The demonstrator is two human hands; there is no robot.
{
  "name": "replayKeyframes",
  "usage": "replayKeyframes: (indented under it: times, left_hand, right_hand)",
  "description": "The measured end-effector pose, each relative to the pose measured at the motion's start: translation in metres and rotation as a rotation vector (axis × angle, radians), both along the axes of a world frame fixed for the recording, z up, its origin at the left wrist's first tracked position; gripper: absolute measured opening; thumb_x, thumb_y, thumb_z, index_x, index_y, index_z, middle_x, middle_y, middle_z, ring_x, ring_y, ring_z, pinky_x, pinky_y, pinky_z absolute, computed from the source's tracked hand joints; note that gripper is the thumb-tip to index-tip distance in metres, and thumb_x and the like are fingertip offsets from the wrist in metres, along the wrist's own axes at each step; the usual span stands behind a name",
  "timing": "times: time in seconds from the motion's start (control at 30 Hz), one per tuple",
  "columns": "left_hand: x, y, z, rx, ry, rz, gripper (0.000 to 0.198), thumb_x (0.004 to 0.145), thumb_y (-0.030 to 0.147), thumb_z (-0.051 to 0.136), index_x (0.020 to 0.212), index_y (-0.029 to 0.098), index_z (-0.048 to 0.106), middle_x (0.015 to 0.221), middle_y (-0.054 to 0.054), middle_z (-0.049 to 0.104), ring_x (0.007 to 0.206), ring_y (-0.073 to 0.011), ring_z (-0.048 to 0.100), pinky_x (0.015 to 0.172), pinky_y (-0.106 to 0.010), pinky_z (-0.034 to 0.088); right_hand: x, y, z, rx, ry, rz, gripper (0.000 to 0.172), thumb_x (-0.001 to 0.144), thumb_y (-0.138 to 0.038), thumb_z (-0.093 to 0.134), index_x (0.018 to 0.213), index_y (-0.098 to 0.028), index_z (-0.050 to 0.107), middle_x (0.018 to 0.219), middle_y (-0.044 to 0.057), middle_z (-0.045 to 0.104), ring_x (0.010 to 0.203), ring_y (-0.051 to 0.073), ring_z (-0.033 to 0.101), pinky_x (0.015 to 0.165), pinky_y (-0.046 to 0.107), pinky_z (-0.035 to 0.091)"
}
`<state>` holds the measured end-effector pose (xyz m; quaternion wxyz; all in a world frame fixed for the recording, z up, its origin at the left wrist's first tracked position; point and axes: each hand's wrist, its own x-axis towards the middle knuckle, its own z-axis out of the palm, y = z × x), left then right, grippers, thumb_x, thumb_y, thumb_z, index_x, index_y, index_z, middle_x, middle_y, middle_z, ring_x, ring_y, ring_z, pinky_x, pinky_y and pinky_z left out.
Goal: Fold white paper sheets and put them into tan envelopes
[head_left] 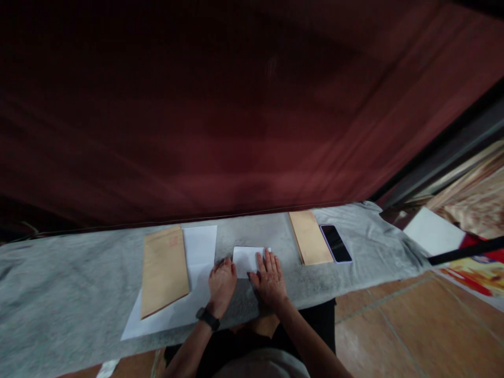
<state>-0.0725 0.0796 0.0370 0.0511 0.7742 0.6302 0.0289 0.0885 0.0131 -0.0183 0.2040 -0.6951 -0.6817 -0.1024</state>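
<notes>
A small folded white paper [244,259] lies on the grey cloth in front of me. My right hand [271,278] rests flat over its right part, fingers stretched out and slightly spread. At the paper's left edge is my left hand [222,281], closed with curled fingers, its thumb side against or just beside the edge. Whether those fingers pinch anything is hidden. Left of that hand, larger white sheets [201,244] with a crease lie partly under a stack of brown envelopes [163,273].
More brown envelopes [312,237] lie to the right, with a dark-screened phone [336,243] beside them. The grey cloth [71,294] covers a narrow surface against a dark red panel [236,131]. A dark metal bar [464,249] and tiled floor [378,331] are at the right.
</notes>
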Motion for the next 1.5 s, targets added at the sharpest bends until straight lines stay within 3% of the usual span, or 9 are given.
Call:
replayKeyframes:
  times: [0.1, 0.2, 0.3, 0.4, 0.53, 0.93, 1.07, 1.27, 1.5]
  left_hand:
    - [0.004, -0.002, 0.001, 0.075, -0.002, -0.015, 0.037, 0.099, 0.018, 0.030, 0.114, 0.009, 0.063, 0.099, -0.014, 0.071, 0.100, -0.0285, 0.065, 0.090, -0.041, 0.047]
    - [0.019, -0.004, -0.003, 0.135, -0.069, -0.131, 0.039, 0.096, 0.014, 0.031, 0.123, 0.010, 0.060, 0.118, -0.015, 0.067, 0.112, -0.0282, 0.061, 0.098, -0.044, 0.046]
    - [0.038, -0.007, -0.016, 0.135, -0.161, -0.326, 0.042, 0.099, 0.024, 0.036, 0.136, 0.014, 0.053, 0.144, -0.012, 0.055, 0.134, -0.0244, 0.048, 0.112, -0.042, 0.039]
    - [0.048, -0.009, -0.031, 0.131, -0.195, -0.412, 0.050, 0.101, 0.035, 0.036, 0.145, 0.012, 0.047, 0.154, -0.014, 0.046, 0.146, -0.0254, 0.036, 0.119, -0.046, 0.031]
    - [0.040, -0.005, -0.040, 0.147, -0.149, -0.365, 0.056, 0.101, 0.035, 0.031, 0.150, 0.009, 0.040, 0.158, -0.015, 0.039, 0.149, -0.0253, 0.029, 0.122, -0.046, 0.024]
    - [0.027, 0.003, -0.043, 0.201, -0.077, -0.231, 0.059, 0.098, 0.033, 0.035, 0.151, 0.007, 0.037, 0.159, -0.017, 0.036, 0.150, -0.0275, 0.028, 0.121, -0.046, 0.027]
    - [0.029, 0.001, -0.043, 0.215, -0.102, -0.244, 0.058, 0.098, 0.027, 0.032, 0.151, 0.003, 0.037, 0.159, -0.019, 0.034, 0.152, -0.0283, 0.023, 0.123, -0.049, 0.023]
    - [0.035, -0.003, -0.046, 0.180, -0.178, -0.490, 0.054, 0.100, 0.024, 0.027, 0.152, 0.013, 0.039, 0.160, -0.009, 0.037, 0.151, -0.0218, 0.025, 0.124, -0.045, 0.022]
    - [0.027, 0.002, -0.044, 0.167, -0.123, -0.338, 0.058, 0.101, 0.032, 0.029, 0.152, 0.007, 0.036, 0.161, -0.015, 0.033, 0.151, -0.0248, 0.026, 0.124, -0.044, 0.021]
  right_hand:
    - [0.000, 0.000, 0.000, -0.021, 0.000, -0.008, 0.065, 0.099, -0.049, 0.050, 0.153, -0.013, 0.038, 0.161, 0.020, 0.029, 0.146, 0.033, 0.034, 0.116, 0.049, 0.031]
    - [0.000, 0.000, 0.000, -0.028, 0.002, -0.004, 0.064, 0.099, -0.046, 0.049, 0.153, -0.013, 0.039, 0.160, 0.021, 0.030, 0.147, 0.033, 0.033, 0.116, 0.049, 0.030]
    - [0.001, -0.001, -0.002, -0.016, -0.010, 0.008, 0.061, 0.100, -0.038, 0.047, 0.154, -0.011, 0.036, 0.160, 0.021, 0.030, 0.147, 0.034, 0.031, 0.116, 0.051, 0.030]
    - [0.000, -0.002, -0.002, -0.002, -0.026, 0.004, 0.058, 0.099, -0.027, 0.044, 0.154, -0.011, 0.035, 0.159, 0.022, 0.031, 0.148, 0.033, 0.030, 0.116, 0.051, 0.030]
    - [-0.001, -0.002, 0.000, 0.016, -0.037, 0.018, 0.055, 0.100, -0.028, 0.045, 0.152, -0.010, 0.039, 0.159, 0.022, 0.033, 0.148, 0.034, 0.030, 0.116, 0.052, 0.032]
    - [-0.001, -0.001, -0.002, 0.056, 0.002, 0.004, 0.055, 0.102, -0.033, 0.045, 0.153, -0.015, 0.038, 0.160, 0.019, 0.032, 0.148, 0.032, 0.031, 0.117, 0.052, 0.032]
    - [0.001, 0.000, -0.003, -0.003, 0.013, -0.011, 0.055, 0.102, -0.033, 0.044, 0.154, -0.017, 0.037, 0.160, 0.017, 0.032, 0.148, 0.031, 0.032, 0.117, 0.050, 0.031]
    - [0.003, 0.002, -0.005, -0.068, 0.012, -0.009, 0.057, 0.100, -0.027, 0.045, 0.156, -0.021, 0.034, 0.161, 0.013, 0.031, 0.147, 0.030, 0.034, 0.119, 0.048, 0.027]
    - [0.009, 0.003, -0.006, -0.067, 0.043, -0.059, 0.051, 0.103, -0.030, 0.038, 0.153, -0.016, 0.039, 0.156, 0.011, 0.042, 0.144, 0.025, 0.039, 0.119, 0.045, 0.026]
